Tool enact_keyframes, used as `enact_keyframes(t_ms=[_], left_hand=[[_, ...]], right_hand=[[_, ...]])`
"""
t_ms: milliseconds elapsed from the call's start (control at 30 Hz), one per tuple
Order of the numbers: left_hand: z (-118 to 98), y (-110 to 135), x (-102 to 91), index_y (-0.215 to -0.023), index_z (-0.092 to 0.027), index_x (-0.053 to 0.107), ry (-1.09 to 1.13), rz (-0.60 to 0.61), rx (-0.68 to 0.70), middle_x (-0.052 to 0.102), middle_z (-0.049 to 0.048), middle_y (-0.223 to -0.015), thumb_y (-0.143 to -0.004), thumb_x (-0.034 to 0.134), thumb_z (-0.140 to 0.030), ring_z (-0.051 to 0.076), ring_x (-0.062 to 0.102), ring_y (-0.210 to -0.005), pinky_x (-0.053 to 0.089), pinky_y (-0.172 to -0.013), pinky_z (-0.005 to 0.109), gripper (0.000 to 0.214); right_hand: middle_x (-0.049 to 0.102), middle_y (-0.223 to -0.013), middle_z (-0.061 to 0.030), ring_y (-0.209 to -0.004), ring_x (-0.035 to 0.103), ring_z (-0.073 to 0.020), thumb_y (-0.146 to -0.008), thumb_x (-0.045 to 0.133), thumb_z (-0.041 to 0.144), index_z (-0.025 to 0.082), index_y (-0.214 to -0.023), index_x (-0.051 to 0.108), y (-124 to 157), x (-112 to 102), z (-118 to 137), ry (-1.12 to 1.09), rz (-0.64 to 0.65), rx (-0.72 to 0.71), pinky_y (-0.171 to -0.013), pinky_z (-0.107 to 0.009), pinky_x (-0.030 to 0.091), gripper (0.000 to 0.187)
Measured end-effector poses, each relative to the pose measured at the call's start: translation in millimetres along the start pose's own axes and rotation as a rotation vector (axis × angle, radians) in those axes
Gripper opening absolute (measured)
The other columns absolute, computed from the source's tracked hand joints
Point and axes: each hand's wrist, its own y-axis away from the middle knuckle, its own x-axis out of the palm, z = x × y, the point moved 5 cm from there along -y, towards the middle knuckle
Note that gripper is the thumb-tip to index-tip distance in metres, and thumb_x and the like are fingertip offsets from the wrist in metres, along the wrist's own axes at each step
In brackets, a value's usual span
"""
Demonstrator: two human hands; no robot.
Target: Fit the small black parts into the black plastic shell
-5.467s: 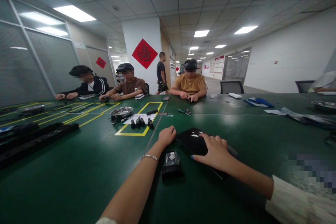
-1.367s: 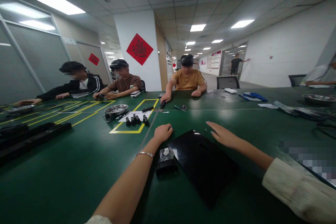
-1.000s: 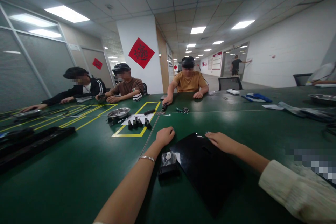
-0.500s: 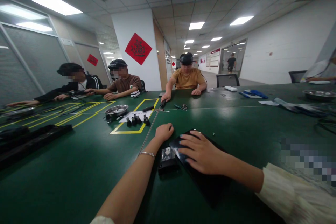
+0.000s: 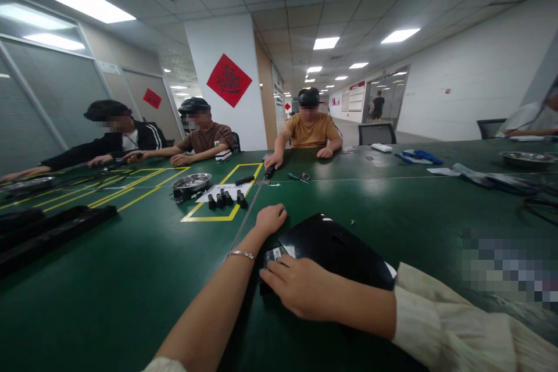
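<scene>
My left hand (image 5: 270, 219) rests on the green table with its fingers curled together; what they hold, if anything, is hidden. Close by lies a glossy black panel (image 5: 325, 238), flat and pointed toward the far side. My right hand (image 5: 300, 289) is at a small black box just left of the panel. A small clear plastic bag (image 5: 275, 253) with pale pieces lies on the box, and my bent right fingers close over it. The hand covers most of the box, and my right forearm crosses the panel's near part.
Beyond my hands stand several short black cylinders (image 5: 226, 199) beside a metal bowl (image 5: 192, 182). A small screw (image 5: 353, 222) lies past the panel. At left is a long black tray (image 5: 65, 232). Across the table, a person's hand (image 5: 274, 161) holds a dark tool.
My right hand has moved off the black panel, left and nearer to me, onto the bag and small box. My left hand stays in place.
</scene>
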Motion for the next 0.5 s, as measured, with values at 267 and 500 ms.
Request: enact_keyframes(t_ms=[267,500], left_hand=[[-1,-2,2.8,-0.09,-0.023,0.055,-0.005,0.003,-0.016,0.062,0.0036,-0.092,-0.085,0.026,-0.037,0.017,0.058,-0.085,0.04,-0.068,0.025,0.033],[-2,-3,3.3,-0.089,-0.023,0.055,-0.01,0.023,0.005,0.062,0.0036,-0.092,-0.085,0.026,-0.036,0.017,0.058,-0.084,0.04,-0.067,0.025,0.032]], right_hand=[[0.059,-0.098,-0.0094,-0.092,0.054,-0.018,-0.085,0.04,0.021,0.012,-0.104,0.055,16,-72,-40,-0.371,0.044,0.389,-0.083,-0.03,0.04,0.026],[0.059,-0.093,-0.0095,-0.056,0.058,-0.0112,-0.084,0.04,0.028,0.009,-0.107,0.054,57,-79,-122,-0.656,0.169,0.789,-0.05,-0.021,0.048,0.033]])
